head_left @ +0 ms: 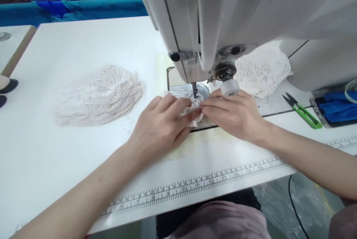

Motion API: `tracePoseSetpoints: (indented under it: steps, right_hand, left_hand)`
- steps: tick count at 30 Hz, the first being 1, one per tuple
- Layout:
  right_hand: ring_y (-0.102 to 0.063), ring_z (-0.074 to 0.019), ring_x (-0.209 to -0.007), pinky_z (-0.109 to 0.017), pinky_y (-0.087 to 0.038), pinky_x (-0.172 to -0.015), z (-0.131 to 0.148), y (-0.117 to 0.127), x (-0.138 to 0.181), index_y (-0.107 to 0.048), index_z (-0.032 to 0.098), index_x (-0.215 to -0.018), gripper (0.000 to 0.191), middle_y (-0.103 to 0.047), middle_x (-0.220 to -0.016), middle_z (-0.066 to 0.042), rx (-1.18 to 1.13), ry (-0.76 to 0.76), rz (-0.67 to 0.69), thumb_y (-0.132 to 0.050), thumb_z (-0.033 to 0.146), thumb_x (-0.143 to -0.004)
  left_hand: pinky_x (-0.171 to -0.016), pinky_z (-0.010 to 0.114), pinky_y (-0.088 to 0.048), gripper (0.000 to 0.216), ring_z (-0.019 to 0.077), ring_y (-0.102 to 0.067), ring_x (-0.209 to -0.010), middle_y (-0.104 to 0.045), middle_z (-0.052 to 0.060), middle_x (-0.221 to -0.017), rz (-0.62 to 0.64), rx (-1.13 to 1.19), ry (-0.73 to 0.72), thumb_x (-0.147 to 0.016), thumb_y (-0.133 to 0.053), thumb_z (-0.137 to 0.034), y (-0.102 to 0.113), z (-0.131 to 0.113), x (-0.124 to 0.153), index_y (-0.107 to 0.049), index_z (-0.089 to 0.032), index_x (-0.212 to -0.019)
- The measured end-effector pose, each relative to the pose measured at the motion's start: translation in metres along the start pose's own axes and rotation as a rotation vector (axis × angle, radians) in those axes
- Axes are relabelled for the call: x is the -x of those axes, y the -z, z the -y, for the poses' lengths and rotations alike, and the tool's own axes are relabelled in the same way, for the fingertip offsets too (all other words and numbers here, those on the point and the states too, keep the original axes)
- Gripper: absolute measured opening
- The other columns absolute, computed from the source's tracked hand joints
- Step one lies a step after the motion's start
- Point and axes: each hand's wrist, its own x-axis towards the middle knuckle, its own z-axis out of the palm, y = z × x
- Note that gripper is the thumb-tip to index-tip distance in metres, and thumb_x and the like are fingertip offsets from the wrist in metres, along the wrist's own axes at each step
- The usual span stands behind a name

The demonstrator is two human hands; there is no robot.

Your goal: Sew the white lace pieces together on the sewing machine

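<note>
A small piece of cream lace (187, 100) lies under the presser foot (195, 91) of a white sewing machine (223, 15). My left hand (163, 125) rests on the lace from the left, fingers together and pressing it flat. From the right, my right hand (232, 114) pinches the edge of the same piece with its fingertips. The two hands meet just in front of the needle. Most of the lace is hidden beneath my fingers.
A stack of lace pieces (102, 95) lies on the white table (69, 45) to the left. More lace (263, 69) is heaped behind the machine. Green thread snips (302, 110) and a blue object (338, 107) lie at the right. A printed ruler (195, 185) runs along the front edge.
</note>
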Motion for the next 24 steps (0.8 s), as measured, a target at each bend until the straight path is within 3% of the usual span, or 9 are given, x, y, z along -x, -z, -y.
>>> tracePoseSetpoints:
  steps: [3, 6, 13, 24]
  right_hand:
    - [-0.061, -0.0111, -0.081, -0.028, -0.037, -0.065, 0.002, 0.003, 0.001, -0.068, 0.021, -0.079, 0.026, -0.075, -0.087, 0.006, 0.076, 0.033, -0.019, -0.051, 0.006, -0.092]
    - [-0.061, -0.011, -0.079, -0.028, -0.039, -0.066, 0.004, 0.003, 0.0, -0.069, 0.021, -0.078, 0.023, -0.075, -0.089, 0.006, 0.081, 0.047, -0.022, -0.055, 0.007, -0.09]
    - [-0.062, -0.0113, -0.075, -0.028, -0.044, -0.067, 0.004, 0.005, -0.005, -0.069, 0.018, -0.074, 0.018, -0.075, -0.089, 0.005, 0.084, 0.078, -0.023, -0.061, 0.007, -0.086]
    - [-0.061, -0.0128, -0.077, -0.029, -0.043, -0.073, 0.0, -0.002, -0.007, -0.068, 0.017, -0.076, 0.025, -0.073, -0.079, 0.001, 0.124, 0.066, -0.018, -0.053, 0.001, -0.088]
  left_hand:
    - [-0.068, 0.04, -0.045, 0.025, 0.0271, -0.062, -0.102, -0.069, 0.007, -0.118, -0.009, -0.157, -0.047, -0.089, -0.055, -0.016, 0.003, -0.009, 0.005, -0.065, -0.019, -0.112]
    - [-0.076, 0.042, -0.044, 0.027, 0.026, -0.061, -0.113, -0.069, 0.006, -0.119, 0.014, -0.177, -0.045, -0.09, -0.054, -0.014, 0.006, -0.012, 0.008, -0.062, -0.018, -0.116]
    - [-0.08, 0.045, -0.045, 0.029, 0.0269, -0.06, -0.117, -0.069, 0.005, -0.118, 0.027, -0.139, -0.02, -0.091, -0.052, -0.014, 0.006, -0.009, 0.007, -0.061, -0.022, -0.117]
    - [-0.083, 0.049, -0.043, 0.029, 0.0276, -0.061, -0.116, -0.068, 0.004, -0.12, 0.009, -0.107, 0.061, -0.092, -0.051, -0.017, -0.001, 0.0, 0.001, -0.06, -0.027, -0.118]
